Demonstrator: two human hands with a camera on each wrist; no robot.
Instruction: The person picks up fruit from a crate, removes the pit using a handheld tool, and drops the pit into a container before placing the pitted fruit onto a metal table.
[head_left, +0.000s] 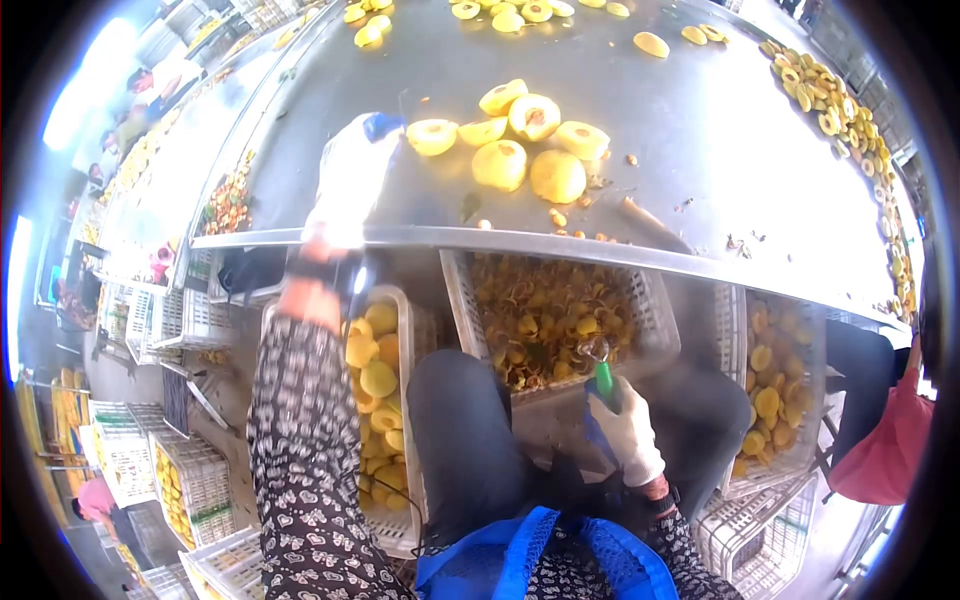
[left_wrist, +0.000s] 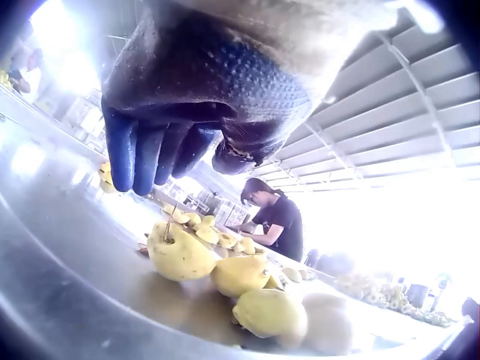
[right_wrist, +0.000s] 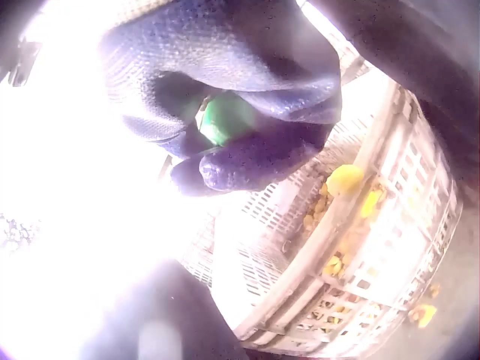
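My left hand, in a white glove with blue-coated fingers, reaches over the metal table. Its fingers hang loosely bent with nothing between them, just left of a cluster of yellow peach halves. The nearest peach half lies right beside the fingertips in the head view. Low above my lap, my gloved right hand grips a green-handled pitting tool. Its metal loop tip points up over a crate of peach scraps. In the right wrist view, fingers wrap round the green handle.
A crate of yellow peaches stands under my left arm, another crate right of my knee. The table's front edge runs above them. More peach pieces line the far right. A person works across the table.
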